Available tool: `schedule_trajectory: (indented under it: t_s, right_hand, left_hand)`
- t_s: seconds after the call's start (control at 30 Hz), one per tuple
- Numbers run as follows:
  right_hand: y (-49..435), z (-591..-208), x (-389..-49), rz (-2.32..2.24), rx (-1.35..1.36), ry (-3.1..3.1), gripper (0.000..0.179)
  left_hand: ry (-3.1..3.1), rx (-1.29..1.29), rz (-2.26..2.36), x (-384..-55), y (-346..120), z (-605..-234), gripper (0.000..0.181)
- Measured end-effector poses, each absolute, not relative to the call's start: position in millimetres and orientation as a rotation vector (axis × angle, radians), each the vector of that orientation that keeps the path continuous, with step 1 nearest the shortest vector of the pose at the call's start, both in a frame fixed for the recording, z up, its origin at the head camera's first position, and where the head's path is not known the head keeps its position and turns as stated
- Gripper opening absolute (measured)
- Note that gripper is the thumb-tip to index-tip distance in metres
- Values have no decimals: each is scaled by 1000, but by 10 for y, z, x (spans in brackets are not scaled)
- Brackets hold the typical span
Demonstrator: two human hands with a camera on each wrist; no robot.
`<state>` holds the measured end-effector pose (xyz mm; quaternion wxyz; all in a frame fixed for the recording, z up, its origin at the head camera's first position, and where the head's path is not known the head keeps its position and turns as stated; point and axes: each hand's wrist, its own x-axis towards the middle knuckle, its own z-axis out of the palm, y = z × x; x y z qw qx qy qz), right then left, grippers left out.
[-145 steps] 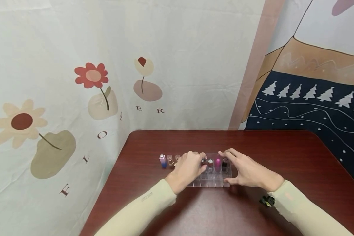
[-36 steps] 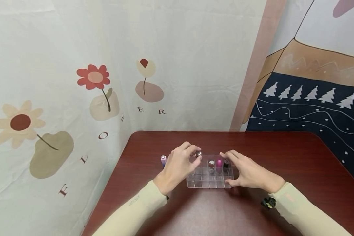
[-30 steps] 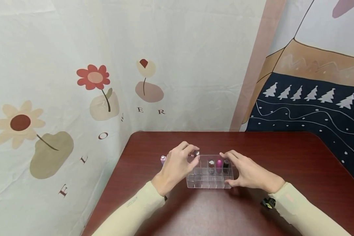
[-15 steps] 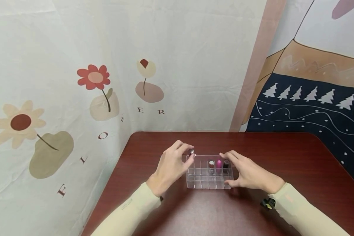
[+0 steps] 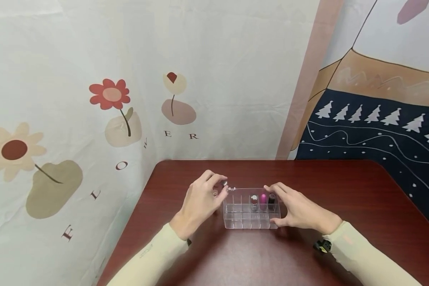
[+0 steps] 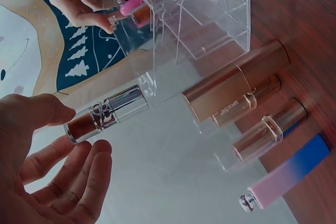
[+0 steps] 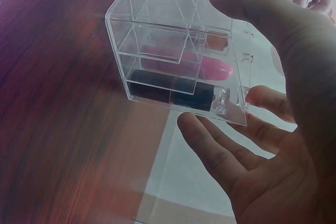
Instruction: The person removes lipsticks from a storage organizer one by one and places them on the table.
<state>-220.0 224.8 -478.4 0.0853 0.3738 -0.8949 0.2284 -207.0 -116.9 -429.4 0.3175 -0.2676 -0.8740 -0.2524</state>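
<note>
My left hand (image 5: 201,198) pinches a lip gloss tube (image 6: 107,113) with a silver cap and a brownish-red end, thumb and fingertips on that end. It holds the tube up beside the back left corner of a clear lipstick organizer (image 5: 252,220). Around the organizer's right side my right hand (image 5: 300,206) keeps a grip, thumb toward the front and fingers at the back. The back row holds three tubes: a silver-topped one (image 5: 254,201), a bright pink one (image 5: 263,201) and a black one (image 5: 271,201).
Left of the organizer stand a large gold tube (image 6: 236,82), smaller gold-and-clear tubes (image 6: 257,140) and a pink-to-blue tube (image 6: 289,171), mostly hidden behind my left hand in the head view. The dark red table (image 5: 250,258) meets a hanging printed cloth (image 5: 228,79) at the back.
My left hand has lifted the lip gloss tube out of the organizer's back row and carried it left, past the corner. My right hand has kept its hold on the organizer.
</note>
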Motion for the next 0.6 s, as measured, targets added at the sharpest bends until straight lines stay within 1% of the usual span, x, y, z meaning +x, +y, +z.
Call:
schedule_trajectory:
  t_s: [0.6]
  right_hand:
    - [2243,-4806,-2195,662,1100,-2675,93]
  left_hand:
    - [-2281,-633,-650,-2016,-1422,-4304,21]
